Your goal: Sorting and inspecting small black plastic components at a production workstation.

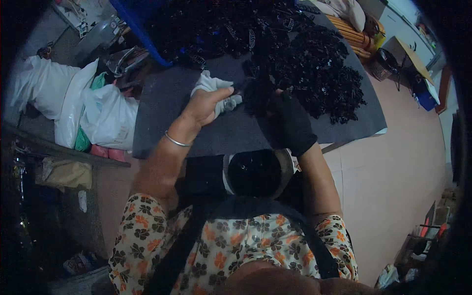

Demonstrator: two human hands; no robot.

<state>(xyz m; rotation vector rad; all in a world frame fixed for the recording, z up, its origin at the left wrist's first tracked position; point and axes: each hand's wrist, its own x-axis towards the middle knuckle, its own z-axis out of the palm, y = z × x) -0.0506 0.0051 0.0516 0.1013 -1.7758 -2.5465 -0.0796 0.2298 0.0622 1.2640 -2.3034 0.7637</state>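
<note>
My left hand (204, 104), bare with a bangle at the wrist, is closed on a crumpled white cloth (209, 81), its thumb pressed across the top. A dark spot shows by the thumb tip, too small to name. My right hand (291, 120) wears a black glove with a bare fingertip poking out. It is curled at the near edge of a heap of small black parts (324, 73). What its fingers hold is lost against the dark pieces. Both hands are over a grey tabletop (167, 93).
A blue bin (147, 34) full of black pieces tips toward me at the table's far side. White sacks (105, 115) stand to the left. Beneath the near edge is a round black-topped object (253, 172). A dark basket (383, 64) sits on the floor at right.
</note>
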